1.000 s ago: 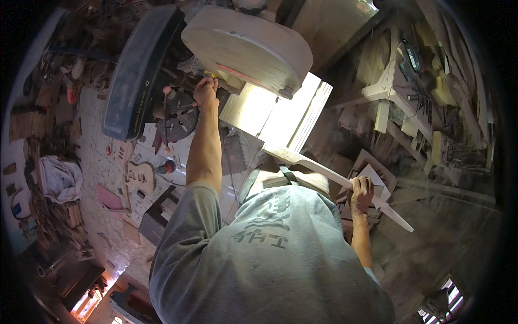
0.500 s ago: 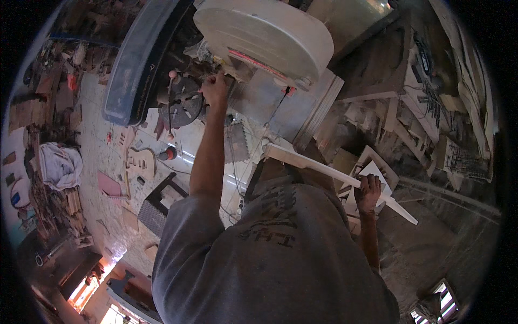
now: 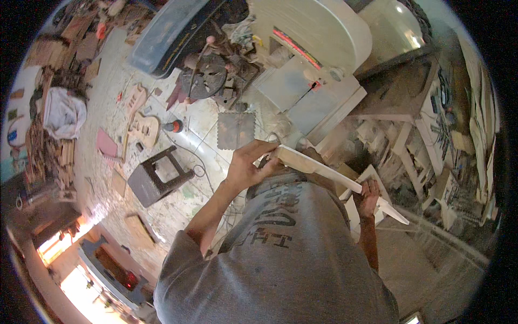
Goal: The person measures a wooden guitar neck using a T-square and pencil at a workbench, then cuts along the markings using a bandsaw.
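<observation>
A long pale wooden guitar neck [image 3: 319, 168] slants across the front of my body, its broad end at the left and its narrow, angled end at the lower right. My left hand [image 3: 251, 166] is at the broad end, thumb and fingers closed around its edge. Further along, near the narrow end, my right hand [image 3: 369, 197] is wrapped round the neck. Beyond the neck stands a band saw with a rounded pale housing [image 3: 318, 27] and a flat grey table [image 3: 315, 102].
On the floor to the left lie pale guitar bodies [image 3: 144, 131], a dark stool [image 3: 159, 175] and a cable. A dark round machine part [image 3: 204, 76] stands beside the saw. Wood scraps fill a workbench [image 3: 388, 100] at the right. A toothed grey plate [image 3: 236, 130] lies ahead.
My left hand has come back from beside the saw and taken hold of the neck's broad end. My right hand keeps its grip. The whole view has shifted.
</observation>
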`<action>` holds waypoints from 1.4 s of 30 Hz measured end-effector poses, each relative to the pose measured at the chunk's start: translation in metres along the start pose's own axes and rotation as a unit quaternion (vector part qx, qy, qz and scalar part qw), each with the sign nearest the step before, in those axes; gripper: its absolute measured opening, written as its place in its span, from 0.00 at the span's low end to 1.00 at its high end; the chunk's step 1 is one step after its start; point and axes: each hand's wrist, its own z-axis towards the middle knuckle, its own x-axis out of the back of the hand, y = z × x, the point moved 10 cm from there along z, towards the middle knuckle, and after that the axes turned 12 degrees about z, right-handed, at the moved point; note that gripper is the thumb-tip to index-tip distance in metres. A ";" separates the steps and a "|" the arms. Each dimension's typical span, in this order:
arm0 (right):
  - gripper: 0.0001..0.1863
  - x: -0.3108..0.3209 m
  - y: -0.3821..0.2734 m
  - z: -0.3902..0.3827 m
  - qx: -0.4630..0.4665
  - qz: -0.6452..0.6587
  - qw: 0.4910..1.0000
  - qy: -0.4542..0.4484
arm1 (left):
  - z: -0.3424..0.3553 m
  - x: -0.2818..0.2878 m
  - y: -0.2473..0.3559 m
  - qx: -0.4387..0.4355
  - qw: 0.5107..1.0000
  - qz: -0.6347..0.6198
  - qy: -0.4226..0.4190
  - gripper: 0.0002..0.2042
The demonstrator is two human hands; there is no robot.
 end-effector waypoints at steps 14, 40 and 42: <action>0.19 -0.019 0.036 0.017 0.165 0.065 0.979 -0.097 | -0.104 -0.006 0.083 -0.009 0.961 0.266 0.073 0.18; 0.26 -0.167 -0.110 0.045 0.154 0.144 0.931 -0.297 | -0.291 0.087 0.065 0.217 0.878 0.134 0.405 0.12; 0.28 -0.197 -0.127 0.044 0.158 0.150 0.918 -0.333 | -0.314 0.099 0.058 0.236 0.861 0.117 0.435 0.12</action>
